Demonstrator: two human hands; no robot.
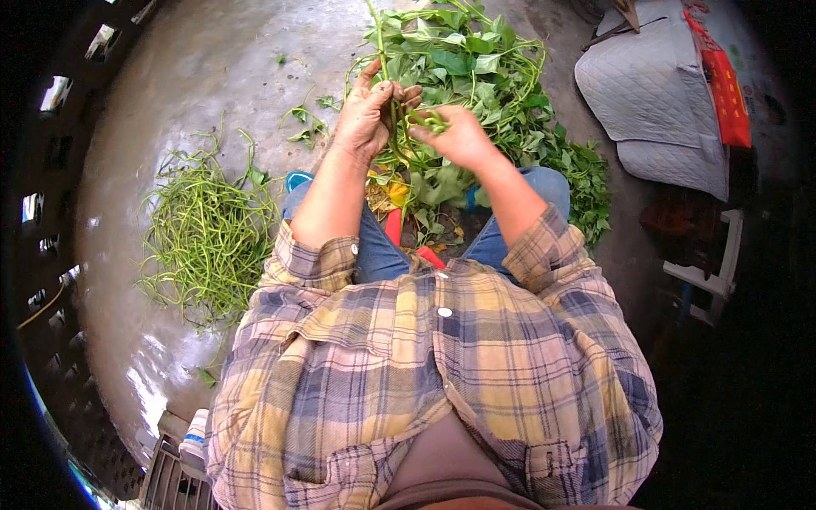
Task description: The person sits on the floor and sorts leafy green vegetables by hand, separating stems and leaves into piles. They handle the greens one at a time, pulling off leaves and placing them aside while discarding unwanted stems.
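My left hand [366, 121] pinches a long green vine stem [380, 38] between thumb and fingers; the stem runs up past the top of the view. Close on its right, my right hand [459, 137] is curled around a small bunch of green stalks [433, 121]. Behind and below both hands spreads a heap of leafy vines [484, 83], probably sweet potato. To the left on the floor lies a tangled pile of thin green stalks [210, 236], mostly bare of leaves. More loose green leaves [590, 191] are heaped beyond my right knee.
Yellowed leaves [396, 191] and a red object [394, 226] show between my legs. A grey quilted cover [644, 95] with a red bag [727, 95] stands at right, above a white frame [720, 280]. A white container [193, 440] and metal grate [175, 478] sit lower left.
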